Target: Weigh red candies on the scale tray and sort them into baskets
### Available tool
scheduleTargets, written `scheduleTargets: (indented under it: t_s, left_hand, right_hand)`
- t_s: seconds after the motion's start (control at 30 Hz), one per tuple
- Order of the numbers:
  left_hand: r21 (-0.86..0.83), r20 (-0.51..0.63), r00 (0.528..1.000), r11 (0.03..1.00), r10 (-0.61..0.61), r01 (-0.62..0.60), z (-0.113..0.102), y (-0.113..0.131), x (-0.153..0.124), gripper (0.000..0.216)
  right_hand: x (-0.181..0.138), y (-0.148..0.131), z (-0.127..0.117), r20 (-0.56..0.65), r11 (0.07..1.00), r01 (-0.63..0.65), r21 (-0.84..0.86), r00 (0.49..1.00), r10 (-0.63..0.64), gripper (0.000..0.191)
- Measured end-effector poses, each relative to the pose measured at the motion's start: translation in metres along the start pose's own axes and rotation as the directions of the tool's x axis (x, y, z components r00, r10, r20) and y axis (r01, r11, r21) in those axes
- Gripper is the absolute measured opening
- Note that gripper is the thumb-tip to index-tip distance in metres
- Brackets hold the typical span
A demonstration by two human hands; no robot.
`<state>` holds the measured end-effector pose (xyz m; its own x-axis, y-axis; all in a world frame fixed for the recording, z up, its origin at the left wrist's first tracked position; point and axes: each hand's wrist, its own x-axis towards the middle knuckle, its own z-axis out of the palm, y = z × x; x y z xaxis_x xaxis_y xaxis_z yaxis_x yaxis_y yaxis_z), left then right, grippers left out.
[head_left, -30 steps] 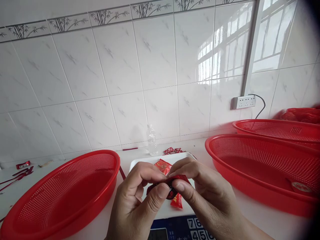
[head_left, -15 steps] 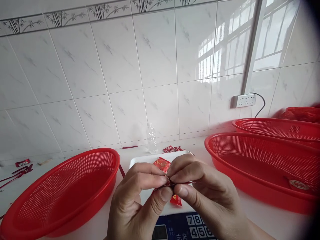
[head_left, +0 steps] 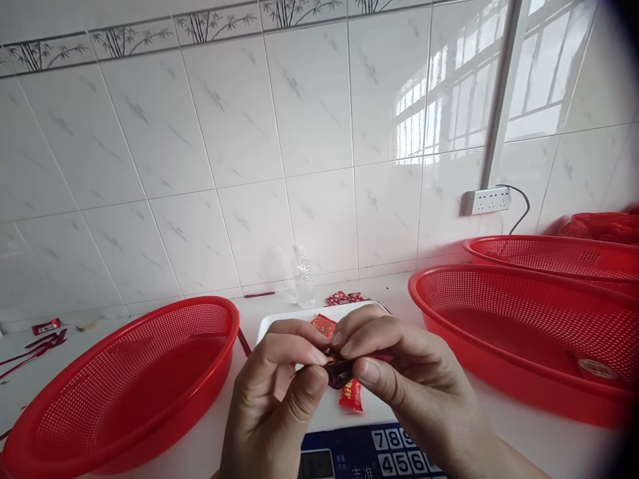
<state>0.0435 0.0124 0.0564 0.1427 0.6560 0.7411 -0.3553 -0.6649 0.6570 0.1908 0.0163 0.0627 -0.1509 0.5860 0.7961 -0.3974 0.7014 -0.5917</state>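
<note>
Your left hand point(head_left: 264, 392) and right hand point(head_left: 424, 386) pinch a small dark wrapper point(head_left: 340, 376) between thumbs and fingertips, over the white tray point(head_left: 327, 416) of a scale point(head_left: 344, 442), where red packets point(head_left: 352, 397) lie. The white table point(head_left: 394, 293) meets a tiled wall point(head_left: 200, 133), a clear bottle point(head_left: 303, 278) standing near it. Red baskets flank you: one left point(head_left: 150, 379), two right, the nearer point(head_left: 499, 376) holding a round pale disc point(head_left: 596, 368)

A clear bottle point(head_left: 303, 279) stands on the white surface point(head_left: 399, 303) near the tiled wall point(head_left: 319, 219), whose upper band point(head_left: 217, 24) carries a bamboo pattern. At right, a socket strip point(head_left: 488, 201) with a dark cable point(head_left: 527, 207) sits above two red perforated baskets point(head_left: 499, 332); another red basket point(head_left: 150, 392) stands at left, near dark red strips point(head_left: 50, 340).
</note>
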Motion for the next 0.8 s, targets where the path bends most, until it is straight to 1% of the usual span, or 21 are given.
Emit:
scheduleTargets:
  t_s: [0.13, 0.27, 0.4, 0.5, 0.6, 0.67, 0.73, 0.8]
  left_hand:
    - [-0.013, -0.01, 1.0, 1.0, -0.006, 0.006, 0.002, 0.001, 0.0, 0.007]
    - [-0.005, -0.063, 0.997, 0.999, -0.041, 0.041, 0.008, 0.002, -0.002, 0.02]
    - [0.02, -0.099, 0.995, 1.0, -0.02, 0.022, 0.01, 0.002, -0.002, 0.008]
    - [0.037, -0.091, 0.996, 0.999, 0.014, -0.01, 0.009, 0.002, -0.002, 0.01]
    - [0.063, -0.056, 0.998, 0.998, 0.025, -0.021, 0.006, 0.004, -0.003, 0.013]
    - [0.045, -0.059, 0.998, 0.999, 0.003, -0.001, 0.005, 0.004, -0.003, 0.01]
    - [0.024, -0.065, 0.998, 0.999, -0.025, 0.027, 0.003, 0.004, -0.003, 0.006]
    - [0.014, -0.043, 0.998, 0.999, -0.046, 0.047, 0.001, 0.003, -0.002, 0.007]
  right_hand:
    - [0.001, 0.0, -0.001, -0.015, 0.999, 0.03, -0.024, 0.999, -0.03, 0.012]
    - [0.001, 0.0, -0.002, -0.026, 0.998, 0.04, -0.038, 0.999, -0.041, 0.011]
    - [0.0, -0.001, -0.002, -0.004, 0.994, 0.047, -0.094, 0.999, -0.048, 0.011]
    - [0.0, -0.002, -0.001, 0.005, 0.992, 0.037, -0.117, 0.999, -0.036, 0.011]
    - [0.0, -0.003, 0.0, 0.007, 0.995, 0.033, -0.098, 0.999, -0.032, 0.008]
    - [0.001, -0.003, 0.0, 0.01, 0.997, 0.021, -0.07, 1.0, -0.02, 0.004]
    - [0.002, -0.003, 0.0, 0.016, 1.0, -0.005, -0.029, 1.0, 0.006, 0.006]
    - [0.002, -0.002, -0.001, 0.028, 0.999, -0.035, 0.021, 0.999, 0.034, 0.01]
